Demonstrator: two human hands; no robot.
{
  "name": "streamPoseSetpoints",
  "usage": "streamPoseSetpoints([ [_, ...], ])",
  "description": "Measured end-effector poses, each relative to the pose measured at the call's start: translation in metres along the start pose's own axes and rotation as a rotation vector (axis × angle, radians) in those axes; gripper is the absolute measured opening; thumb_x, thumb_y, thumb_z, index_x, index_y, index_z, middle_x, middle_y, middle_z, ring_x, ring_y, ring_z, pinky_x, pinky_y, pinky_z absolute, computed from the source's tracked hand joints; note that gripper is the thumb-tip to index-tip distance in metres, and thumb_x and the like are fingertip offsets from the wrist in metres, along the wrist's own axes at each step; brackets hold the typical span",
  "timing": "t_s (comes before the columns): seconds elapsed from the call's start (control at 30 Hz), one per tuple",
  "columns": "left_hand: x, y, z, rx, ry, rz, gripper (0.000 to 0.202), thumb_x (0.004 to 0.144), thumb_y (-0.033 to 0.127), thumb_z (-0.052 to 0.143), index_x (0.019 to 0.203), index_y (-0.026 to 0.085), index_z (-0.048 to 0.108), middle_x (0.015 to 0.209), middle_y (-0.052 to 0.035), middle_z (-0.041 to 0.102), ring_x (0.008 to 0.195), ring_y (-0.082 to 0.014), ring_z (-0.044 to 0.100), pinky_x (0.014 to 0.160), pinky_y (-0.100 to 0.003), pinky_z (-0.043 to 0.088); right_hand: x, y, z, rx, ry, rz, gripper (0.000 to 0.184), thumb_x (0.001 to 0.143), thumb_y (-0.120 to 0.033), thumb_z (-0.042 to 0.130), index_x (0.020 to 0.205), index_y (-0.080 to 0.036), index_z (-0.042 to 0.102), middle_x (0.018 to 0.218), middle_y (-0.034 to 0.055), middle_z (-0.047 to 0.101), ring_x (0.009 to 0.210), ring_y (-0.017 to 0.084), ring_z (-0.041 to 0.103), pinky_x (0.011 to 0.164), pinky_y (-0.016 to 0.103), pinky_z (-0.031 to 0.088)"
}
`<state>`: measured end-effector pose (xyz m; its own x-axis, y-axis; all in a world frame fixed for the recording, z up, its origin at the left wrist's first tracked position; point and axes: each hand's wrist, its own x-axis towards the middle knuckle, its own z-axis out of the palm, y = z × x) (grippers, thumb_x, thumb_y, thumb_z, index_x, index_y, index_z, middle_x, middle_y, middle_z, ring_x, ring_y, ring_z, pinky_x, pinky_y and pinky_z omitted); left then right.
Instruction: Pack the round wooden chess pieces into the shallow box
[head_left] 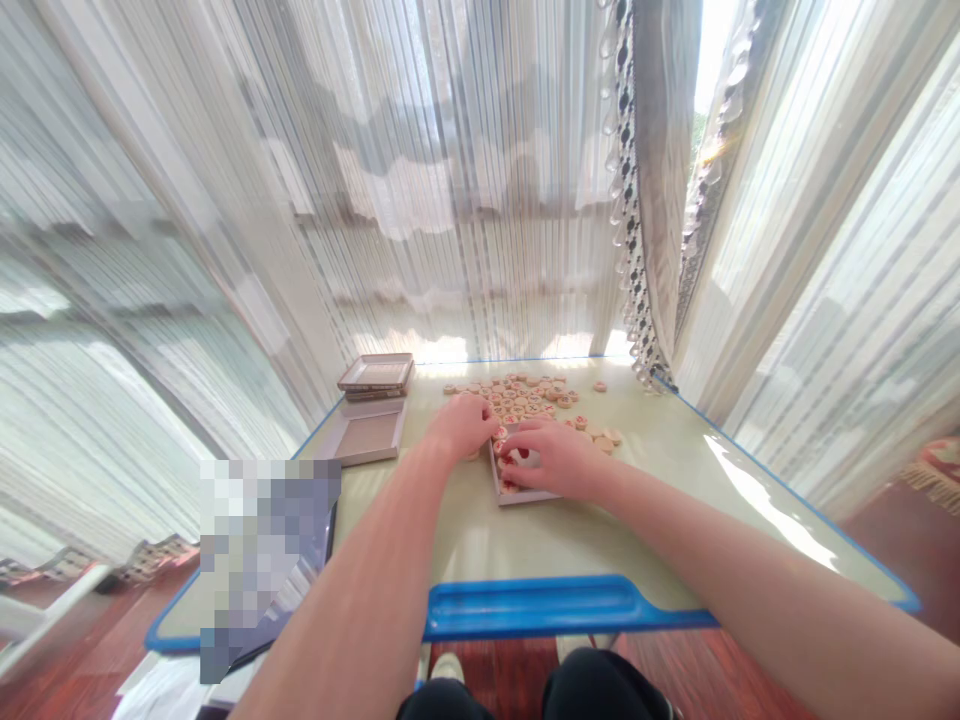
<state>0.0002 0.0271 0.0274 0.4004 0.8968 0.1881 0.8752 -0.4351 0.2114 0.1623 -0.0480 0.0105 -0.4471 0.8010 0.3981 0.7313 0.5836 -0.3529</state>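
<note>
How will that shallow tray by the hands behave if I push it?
The tray has low, thin-looking walls, so it is probably light, though a hard squeeze might bend them. Lying flat on the smooth-looking table, it would likely slide rather than tip. The round pieces inside may shift with it.

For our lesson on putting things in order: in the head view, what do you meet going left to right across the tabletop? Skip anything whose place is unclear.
Pixelated item → stack of shallow trays → left hand → right hand → sunlit patch.
</note>
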Motion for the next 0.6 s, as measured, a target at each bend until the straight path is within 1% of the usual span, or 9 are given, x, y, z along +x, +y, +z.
streamPoseSetpoints([
  [0.1,-0.0002,-0.0007,0.0004,0.013,0.009,0.024,0.019,0.070,0.027,0.047,0.060,0.018,0.060,0.061,-0.0015,0.061,0.057,-0.0122,0.051,0.052,-0.024,0.034,-0.0004,0.0020,0.0025,0.005,0.003,-0.030,0.018,0.074,-0.031,0.063,0.090,-0.025,0.069,0.083,0.0023,0.064,0.082,0.018,0.055,0.072,0.029,0.041],
  [0.27,-0.0001,-0.0013,0.0008,0.019,0.009,0.015,0.018,0.070,0.027,0.047,0.061,0.018,0.061,0.063,-0.0016,0.061,0.057,-0.0127,0.050,0.052,-0.024,0.034,-0.0003,0.0029,0.0014,0.036,-0.002,-0.073,0.017,0.075,-0.031,0.061,0.089,-0.024,0.069,0.086,0.0023,0.064,0.082,0.017,0.056,0.073,0.028,0.041],
  [0.43,-0.0002,-0.0010,0.0008,0.002,0.004,0.009,0.017,0.070,0.027,0.048,0.063,0.018,0.062,0.065,-0.0011,0.062,0.059,-0.0125,0.051,0.055,-0.024,0.036,-0.0016,0.0003,-0.0025,-0.004,-0.028,-0.025,0.011,0.075,-0.031,0.059,0.081,-0.023,0.065,0.079,0.0003,0.064,0.076,0.015,0.055,0.067,0.026,0.038],
  [0.53,0.0002,-0.0018,0.0021,-0.001,0.011,0.016,0.016,0.070,0.027,0.048,0.064,0.018,0.061,0.066,-0.0009,0.062,0.060,-0.0122,0.051,0.055,-0.023,0.036,-0.0026,-0.0027,-0.0031,-0.054,-0.030,0.019,0.011,0.075,-0.031,0.058,0.074,-0.021,0.060,0.074,-0.0005,0.062,0.069,0.013,0.052,0.061,0.024,0.034],
  [0.6,0.0007,-0.0028,0.0031,0.004,0.019,0.023,0.016,0.070,0.026,0.048,0.064,0.018,0.061,0.067,-0.0009,0.062,0.060,-0.0121,0.051,0.056,-0.023,0.036,-0.0029,-0.0042,-0.0039,-0.069,-0.036,0.054,0.012,0.074,-0.032,0.057,0.072,-0.020,0.058,0.072,-0.0007,0.062,0.066,0.012,0.050,0.057,0.023,0.031],
])
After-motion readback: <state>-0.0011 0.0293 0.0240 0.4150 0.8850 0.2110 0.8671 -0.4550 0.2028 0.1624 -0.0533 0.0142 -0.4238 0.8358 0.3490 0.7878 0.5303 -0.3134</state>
